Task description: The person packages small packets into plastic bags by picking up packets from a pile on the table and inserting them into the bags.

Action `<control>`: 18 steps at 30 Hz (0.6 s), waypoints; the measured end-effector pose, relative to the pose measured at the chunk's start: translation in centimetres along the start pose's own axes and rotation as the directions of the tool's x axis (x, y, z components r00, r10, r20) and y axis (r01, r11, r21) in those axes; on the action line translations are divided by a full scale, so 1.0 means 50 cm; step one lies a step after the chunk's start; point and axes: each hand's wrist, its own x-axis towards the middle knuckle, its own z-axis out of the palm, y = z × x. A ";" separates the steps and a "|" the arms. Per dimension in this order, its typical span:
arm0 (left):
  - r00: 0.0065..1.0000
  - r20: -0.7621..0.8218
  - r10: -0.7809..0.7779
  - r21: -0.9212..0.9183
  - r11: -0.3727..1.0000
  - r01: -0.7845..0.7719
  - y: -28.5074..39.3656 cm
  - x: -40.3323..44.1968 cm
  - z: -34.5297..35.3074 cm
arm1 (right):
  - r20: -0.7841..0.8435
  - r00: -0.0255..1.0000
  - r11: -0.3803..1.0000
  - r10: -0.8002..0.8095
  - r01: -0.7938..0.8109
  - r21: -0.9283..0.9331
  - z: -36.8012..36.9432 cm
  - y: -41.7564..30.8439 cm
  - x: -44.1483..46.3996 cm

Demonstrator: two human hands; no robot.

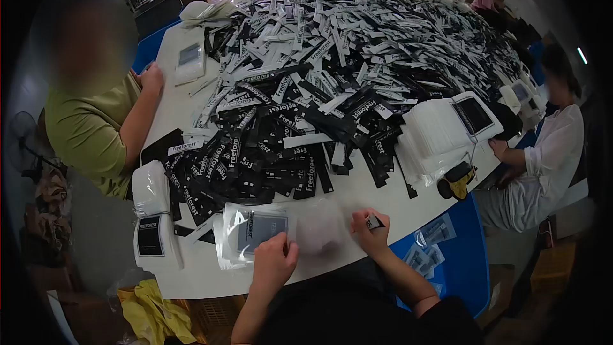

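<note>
My left hand [276,259] is closed at the right edge of a stack of clear bags with a grey label panel [255,230], near the table's front edge. A blurred translucent bag [319,225] spreads between my two hands. My right hand [370,230] is closed around a small folded packet [374,221], black and pale, to the right of that blurred bag. Just beyond my hands lies a spread of black packets printed "Freeforest" [236,156]. Whether my left fingers pinch the blurred bag or the stack cannot be made out.
A large heap of packets [357,38] covers the table's far part. Bundled clear bags stand at left [151,217] and right [440,131], beside a black-and-yellow tape dispenser [457,182]. A blue bin [469,262] holds filled bags. One person [89,128] sits left, another [555,134] right.
</note>
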 end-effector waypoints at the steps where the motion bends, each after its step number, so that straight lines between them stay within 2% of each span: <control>1: 0.999 -0.030 -0.029 -0.095 0.995 0.026 -0.002 0.005 0.001 | 0.047 0.989 0.982 0.142 -0.135 -0.134 -0.002 0.007 0.004; 2: 0.999 -0.044 -0.023 -0.099 0.995 0.019 0.002 0.007 -0.001 | 0.030 0.985 0.980 0.172 -0.168 -0.106 -0.006 0.003 -0.002; 3: 0.989 -0.107 -0.100 -0.247 0.966 0.071 0.010 -0.003 -0.007 | 0.039 0.984 0.980 0.171 -0.166 -0.108 -0.008 -0.009 -0.005; 4: 0.970 -0.154 -0.186 -0.389 0.914 0.114 0.014 -0.017 -0.012 | 0.005 0.969 0.967 0.248 -0.247 -0.066 -0.009 -0.021 -0.012; 5: 0.972 -0.114 -0.204 -0.468 0.875 0.128 0.010 -0.029 -0.017 | -0.026 0.945 0.945 0.325 -0.326 -0.019 -0.008 -0.026 -0.019; 6: 0.970 -0.116 -0.212 -0.466 0.874 0.135 0.009 -0.036 -0.020 | -0.019 0.943 0.943 0.331 -0.331 -0.017 -0.005 -0.025 -0.026; 8: 0.980 0.007 -0.201 -0.585 0.794 0.167 0.012 -0.050 -0.021 | 0.104 0.964 0.967 0.245 -0.251 0.041 -0.002 -0.024 -0.041; 10: 0.978 -0.005 -0.207 -0.646 0.747 0.155 0.028 -0.050 -0.009 | 0.285 0.944 0.981 0.167 -0.131 -0.142 0.033 -0.050 -0.036; 12: 0.979 -0.023 -0.203 -0.702 0.701 0.129 0.035 -0.049 0.002 | 0.466 0.883 0.983 0.054 0.035 -0.180 0.089 -0.110 -0.003; 13: 0.984 -0.116 -0.137 -0.572 0.819 0.047 0.030 -0.050 0.007 | 0.466 0.884 0.983 0.052 0.037 -0.179 0.109 -0.112 0.009; 14: 0.979 -0.197 -0.058 -0.419 0.908 -0.030 0.026 -0.052 0.010 | 0.505 0.862 0.951 -0.037 0.185 -0.246 0.127 -0.112 0.018; 15: 0.978 -0.200 -0.059 -0.415 0.909 -0.030 0.022 -0.054 0.008 | 0.549 0.827 0.895 -0.119 0.330 -0.302 0.138 -0.113 0.022; 16: 0.987 -0.156 -0.039 -0.418 0.908 -0.030 0.017 -0.055 0.005 | 0.628 0.747 0.973 0.220 -0.119 -0.199 0.132 -0.131 0.024; 17: 0.993 -0.114 -0.016 -0.420 0.907 -0.034 0.013 -0.053 0.000 | 0.631 0.746 0.975 0.211 -0.113 -0.193 0.120 -0.123 0.031; 18: 0.993 -0.120 -0.012 -0.415 0.909 -0.040 0.009 -0.054 -0.006 | 0.710 0.641 0.956 0.292 -0.187 -0.225 0.105 -0.106 0.037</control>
